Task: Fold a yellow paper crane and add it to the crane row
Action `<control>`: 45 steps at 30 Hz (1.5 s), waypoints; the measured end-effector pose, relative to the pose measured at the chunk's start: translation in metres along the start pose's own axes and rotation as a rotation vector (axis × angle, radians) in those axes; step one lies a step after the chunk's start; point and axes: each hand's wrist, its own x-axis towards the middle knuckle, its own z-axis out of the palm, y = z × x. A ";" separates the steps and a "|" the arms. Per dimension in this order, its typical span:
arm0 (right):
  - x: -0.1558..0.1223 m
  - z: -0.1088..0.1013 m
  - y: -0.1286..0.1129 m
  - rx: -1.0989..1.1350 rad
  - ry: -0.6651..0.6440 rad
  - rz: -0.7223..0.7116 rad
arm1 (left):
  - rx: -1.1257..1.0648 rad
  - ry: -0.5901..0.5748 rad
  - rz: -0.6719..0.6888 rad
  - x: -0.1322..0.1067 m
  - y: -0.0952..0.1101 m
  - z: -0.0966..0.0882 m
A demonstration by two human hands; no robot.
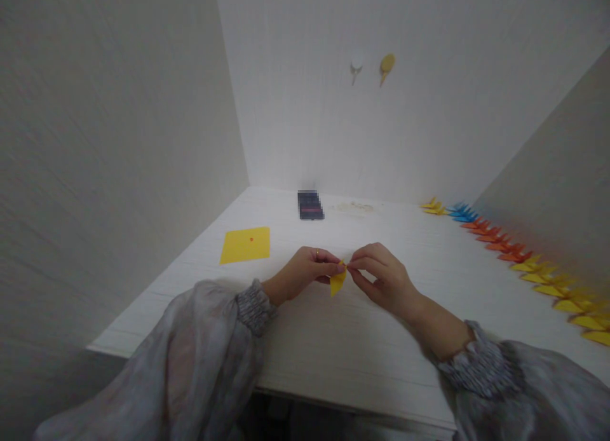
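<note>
We work at a white table (305, 358). Along its right edge, from near the back right corner forward, we see a row of folded paper birds (500, 245): yellow, blue, orange-red, then yellow. Our right hand (386, 279) pinches the upper end of a folded yellow paper (338, 283) at the fingertips; our left hand (312, 266) pinches its left side. Near the left edge we find a flat yellow sheet (245, 247). By the back edge lies a dark object (310, 204), pixelated. We hold the folded yellow paper between front and back edges. On the sheet we note a red dot (251, 239).
</note>
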 end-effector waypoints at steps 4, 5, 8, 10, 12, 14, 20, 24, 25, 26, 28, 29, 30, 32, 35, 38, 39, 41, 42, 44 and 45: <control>0.000 0.001 0.001 -0.001 -0.025 0.020 | 0.040 0.031 0.020 -0.001 0.003 0.002; 0.000 0.001 0.002 -0.008 -0.031 0.017 | 0.057 0.036 0.030 -0.001 0.003 0.002; 0.001 0.000 0.002 -0.042 -0.078 0.000 | 0.124 0.046 0.065 0.001 0.001 0.001; 0.001 0.000 0.002 -0.068 -0.108 -0.009 | 0.163 0.054 0.075 0.002 -0.001 0.000; 0.002 -0.001 0.002 -0.094 -0.130 -0.020 | 0.189 0.060 0.075 0.003 -0.003 0.000; 0.002 -0.002 0.003 -0.115 -0.142 -0.044 | 0.193 0.060 0.073 0.002 -0.003 0.001; -0.001 0.000 0.004 -0.132 -0.119 -0.072 | 0.123 0.049 0.045 -0.001 0.003 0.003; -0.001 0.003 0.002 -0.151 -0.082 -0.064 | 0.080 0.040 0.053 -0.002 0.004 0.004; -0.001 0.004 0.001 -0.159 -0.076 -0.063 | 0.063 0.037 0.053 -0.002 0.004 0.005; 0.000 0.004 0.000 -0.166 -0.073 -0.062 | 0.046 0.034 0.052 -0.002 0.004 0.005; 0.000 0.005 0.000 -0.177 -0.066 -0.065 | 0.023 0.031 0.056 -0.002 0.003 0.006; 0.000 0.005 0.000 -0.179 -0.064 -0.070 | 0.019 0.030 0.065 -0.002 0.003 0.006; 0.000 0.006 0.000 -0.178 -0.059 -0.076 | 0.020 0.032 0.077 -0.002 0.002 0.006; -0.001 0.006 0.000 -0.169 -0.044 -0.076 | 0.034 0.041 0.108 -0.002 0.002 0.006; -0.001 0.005 0.001 -0.141 -0.024 -0.052 | 0.049 0.057 0.145 -0.002 0.001 0.005; -0.001 0.004 0.000 -0.108 0.001 -0.040 | 0.052 0.067 0.177 -0.003 0.001 0.005; -0.001 0.004 0.000 -0.092 0.015 -0.037 | 0.057 0.070 0.193 -0.003 0.001 0.004; -0.001 0.005 -0.001 -0.050 0.049 -0.019 | 0.082 0.076 0.230 -0.003 0.001 0.004; -0.001 0.005 -0.001 -0.024 0.064 -0.001 | 0.099 0.081 0.249 -0.003 0.001 0.004; 0.000 0.006 -0.003 0.037 0.090 0.055 | 0.133 0.095 0.281 -0.003 0.001 0.004; 0.000 0.006 -0.004 0.069 0.104 0.088 | 0.149 0.105 0.296 -0.003 0.000 0.003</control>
